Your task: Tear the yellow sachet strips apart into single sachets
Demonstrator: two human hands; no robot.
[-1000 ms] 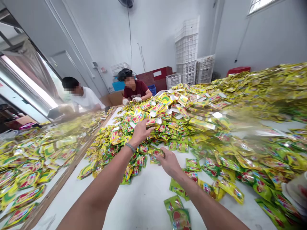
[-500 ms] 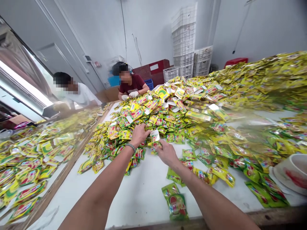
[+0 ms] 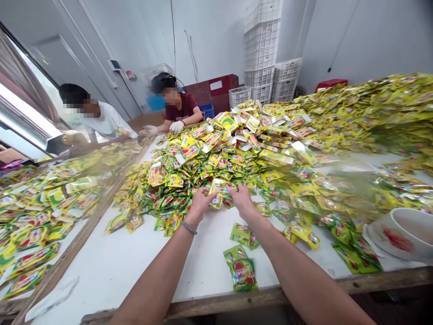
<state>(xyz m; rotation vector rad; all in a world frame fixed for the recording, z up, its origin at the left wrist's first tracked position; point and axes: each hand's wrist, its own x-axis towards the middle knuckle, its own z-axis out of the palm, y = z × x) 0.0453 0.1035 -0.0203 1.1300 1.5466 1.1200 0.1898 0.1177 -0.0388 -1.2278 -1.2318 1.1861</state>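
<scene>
In the head view, my left hand (image 3: 200,205) pinches a small yellow carton (image 3: 215,187) at its left end. My right hand (image 3: 242,199) closes its thumb and fingers on a green sachet (image 3: 230,187) at the carton's right end. Whether the sachet is partly inside the carton I cannot tell. Both hands are just above the white table (image 3: 189,266), at the front of a heap of green and yellow sachets (image 3: 219,160). Flat yellow cartons with white flaps (image 3: 252,140) lie on top of that heap.
Loose sachets (image 3: 241,273) lie near the wooden table edge (image 3: 250,300). A white bowl (image 3: 399,237) stands at right. A wooden strip (image 3: 88,234) divides off more cartons at left. Two co-workers (image 3: 182,106) sit at the back, before stacked white crates (image 3: 260,54).
My hands and the carton have come slightly nearer, and the carton now lies level between them. The view has shifted a little. A co-worker's gloved hands have moved apart.
</scene>
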